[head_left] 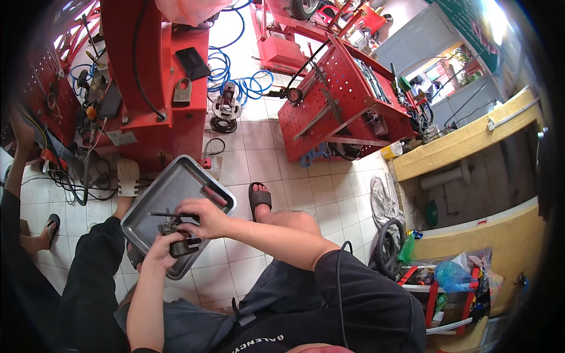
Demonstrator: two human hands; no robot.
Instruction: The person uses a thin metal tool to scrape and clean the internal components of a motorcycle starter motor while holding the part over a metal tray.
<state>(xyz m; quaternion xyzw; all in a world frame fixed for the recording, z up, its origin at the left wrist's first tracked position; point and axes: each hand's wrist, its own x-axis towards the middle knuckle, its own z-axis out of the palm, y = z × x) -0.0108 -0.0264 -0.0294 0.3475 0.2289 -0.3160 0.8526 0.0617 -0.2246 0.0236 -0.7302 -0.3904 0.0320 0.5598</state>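
Observation:
My left hand is closed around a small, dark metal mechanical part with a rounded body and a forked end; it looks like a carburetor, though the fingers cover much of it. Just above, my right hand is closed with bent fingers at the top of this part. A thin dark rod-like tool sticks out leftward from the right fingers; its tip is too small to make out. Both hands are over a grey metal tray. Inside the tray, near its right wall, lies a red and black tool-like piece.
A red machine with a phone-like black device stands ahead. To its right are a sprocket assembly, blue hose and a red perforated tool cart. Another person's legs are close on the left. A black tire lies right.

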